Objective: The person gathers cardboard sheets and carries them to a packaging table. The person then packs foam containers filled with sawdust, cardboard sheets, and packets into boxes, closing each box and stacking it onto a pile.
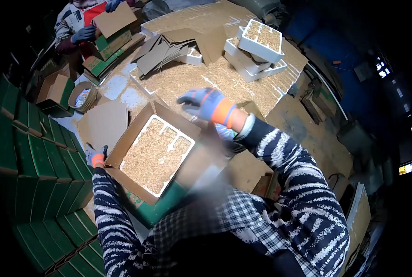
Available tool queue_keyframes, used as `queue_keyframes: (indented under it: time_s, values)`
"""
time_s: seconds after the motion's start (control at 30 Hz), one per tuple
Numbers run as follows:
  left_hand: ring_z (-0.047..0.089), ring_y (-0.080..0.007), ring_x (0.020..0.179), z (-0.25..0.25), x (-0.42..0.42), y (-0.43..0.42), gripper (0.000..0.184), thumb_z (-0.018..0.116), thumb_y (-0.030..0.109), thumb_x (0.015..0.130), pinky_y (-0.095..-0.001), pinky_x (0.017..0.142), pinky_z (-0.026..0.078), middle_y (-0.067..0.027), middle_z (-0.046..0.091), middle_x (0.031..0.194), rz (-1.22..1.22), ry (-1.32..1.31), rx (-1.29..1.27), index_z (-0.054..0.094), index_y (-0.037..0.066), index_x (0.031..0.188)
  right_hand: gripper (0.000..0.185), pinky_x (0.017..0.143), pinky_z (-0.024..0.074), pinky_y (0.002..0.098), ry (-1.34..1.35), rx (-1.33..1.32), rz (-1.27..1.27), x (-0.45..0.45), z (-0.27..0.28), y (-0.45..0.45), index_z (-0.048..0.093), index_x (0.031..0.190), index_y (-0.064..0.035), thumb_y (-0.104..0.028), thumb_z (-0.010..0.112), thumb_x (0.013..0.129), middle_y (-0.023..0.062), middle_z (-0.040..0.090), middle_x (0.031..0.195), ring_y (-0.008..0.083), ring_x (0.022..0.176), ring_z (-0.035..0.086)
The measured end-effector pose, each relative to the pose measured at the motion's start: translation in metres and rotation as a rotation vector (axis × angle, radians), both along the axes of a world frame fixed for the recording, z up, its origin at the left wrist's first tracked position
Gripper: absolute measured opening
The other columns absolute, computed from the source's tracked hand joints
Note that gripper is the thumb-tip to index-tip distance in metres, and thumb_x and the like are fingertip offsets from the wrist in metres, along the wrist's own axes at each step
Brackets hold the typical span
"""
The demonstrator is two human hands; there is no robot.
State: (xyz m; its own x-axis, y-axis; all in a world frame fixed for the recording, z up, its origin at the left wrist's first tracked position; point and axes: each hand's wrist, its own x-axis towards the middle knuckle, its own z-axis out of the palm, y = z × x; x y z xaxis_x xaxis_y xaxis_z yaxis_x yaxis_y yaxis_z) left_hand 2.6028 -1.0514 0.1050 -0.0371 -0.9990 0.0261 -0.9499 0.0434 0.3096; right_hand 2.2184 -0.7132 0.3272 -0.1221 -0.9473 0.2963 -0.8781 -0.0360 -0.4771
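An open cardboard box [118,161] with green outer sides stands before me, slightly turned. Inside it lies a white foam tray [157,154] filled with brown shavings. My left hand [96,156], in a grey and orange glove, holds the box's left corner. Above the box's upper right side is my right hand [208,104], gloved alike, with its fingers stretched toward the left and nothing visible in them. A blurred grey shape covers the area right of the box and below my right hand.
Green boxes [40,161] are stacked at the left. Foam trays [261,39] sit piled at the upper right, beside cardboard sheets [162,53]. A co-worker's gloved hand [83,34] is by another box [111,44]. A round basket [82,97] stands at the left.
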Motion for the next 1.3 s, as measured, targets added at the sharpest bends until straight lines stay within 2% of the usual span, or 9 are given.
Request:
queue_keyframes:
  time_s: [0.2,0.27,0.53,0.63,0.73,0.8,0.9,1.03,1.3]
  values:
    - [0.064,-0.0248,0.105,0.024,0.047,-0.010,0.042,0.075,0.010,0.084,-0.0351,0.092,0.051,-0.0142,0.067,0.120,-0.112,0.797,-0.129,0.065,0.000,0.124,0.039,0.097,0.0478,0.0422,-0.146,0.614,-0.290,-0.094,-0.097,0.146,0.072,0.107,-0.0199,-0.038,0.079,0.074,0.0120,0.066,0.110,0.0329,0.108,0.062]
    - [0.063,-0.0189,0.100,0.048,0.054,-0.006,0.034,0.070,0.009,0.091,-0.0307,0.090,0.051,-0.0112,0.069,0.116,-0.090,0.992,-0.190,0.064,-0.002,0.123,0.046,0.102,0.0443,0.0431,-0.201,0.469,-0.288,-0.065,-0.106,0.155,0.071,0.112,-0.0220,-0.039,0.080,0.071,0.0149,0.061,0.120,0.0353,0.116,0.057]
    - [0.062,-0.0170,0.104,0.205,0.017,0.142,0.027,0.069,0.010,0.094,-0.0313,0.091,0.052,-0.0087,0.068,0.113,-0.274,0.851,-0.609,0.068,-0.001,0.118,0.023,0.097,0.0482,0.0438,0.022,0.546,-0.107,-0.089,-0.156,0.154,0.077,0.101,-0.0221,-0.036,0.068,0.085,0.0119,0.065,0.116,0.0347,0.111,0.059]
    - [0.062,-0.0200,0.092,0.233,-0.013,0.227,0.029,0.070,0.001,0.084,-0.0333,0.083,0.053,-0.0073,0.064,0.098,-0.585,0.710,-0.672,0.070,0.003,0.113,0.021,0.094,0.0495,0.0426,-0.087,0.022,-0.424,-0.068,-0.104,0.133,0.077,0.103,-0.0145,-0.016,0.072,0.082,0.0139,0.065,0.111,0.0341,0.108,0.059]
    - [0.061,-0.0300,0.091,0.226,-0.034,0.270,0.037,0.067,-0.006,0.070,-0.0394,0.079,0.052,-0.0115,0.062,0.096,-1.123,0.244,-0.599,0.071,0.006,0.105,0.029,0.092,0.0491,0.0429,-0.057,-0.670,-0.331,-0.017,-0.019,0.094,0.077,0.101,-0.0115,-0.009,0.080,0.072,0.0098,0.065,0.109,0.0313,0.106,0.059]
    - [0.061,-0.0315,0.094,0.203,-0.039,0.290,0.035,0.067,-0.002,0.071,-0.0417,0.079,0.051,-0.0105,0.061,0.096,-1.049,0.188,-0.397,0.071,0.009,0.104,0.038,0.092,0.0484,0.0444,0.050,-0.842,-0.159,0.012,0.013,0.073,0.076,0.103,-0.0135,-0.010,0.083,0.066,0.0087,0.065,0.109,0.0322,0.106,0.058]
    - [0.060,-0.0330,0.094,0.200,-0.037,0.296,0.032,0.067,-0.001,0.073,-0.0408,0.081,0.050,-0.0120,0.061,0.096,-0.707,0.379,-0.482,0.070,0.009,0.103,0.044,0.090,0.0497,0.0434,0.065,-0.819,0.252,0.042,0.011,0.042,0.074,0.103,-0.0183,-0.012,0.087,0.062,0.0074,0.064,0.113,0.0298,0.107,0.059]
    - [0.058,-0.0337,0.094,0.205,-0.044,0.300,0.033,0.065,-0.001,0.074,-0.0426,0.081,0.049,-0.0136,0.060,0.098,-0.603,0.502,-0.551,0.070,0.009,0.105,0.037,0.119,0.0261,0.0502,0.269,-0.173,0.384,0.056,-0.041,0.008,0.072,0.112,-0.0165,-0.043,0.066,0.087,0.0125,0.059,0.129,0.0359,0.130,0.046]
    - [0.061,-0.0321,0.107,0.184,-0.025,0.296,0.038,0.070,0.021,0.081,-0.0402,0.094,0.048,-0.0084,0.066,0.112,-1.014,-0.167,0.215,0.068,0.015,0.118,0.039,0.111,0.0376,0.0457,-0.038,-0.412,-0.086,-0.004,-0.036,0.013,0.067,0.122,-0.0128,-0.005,0.063,0.084,0.0116,0.060,0.132,0.0354,0.127,0.050]
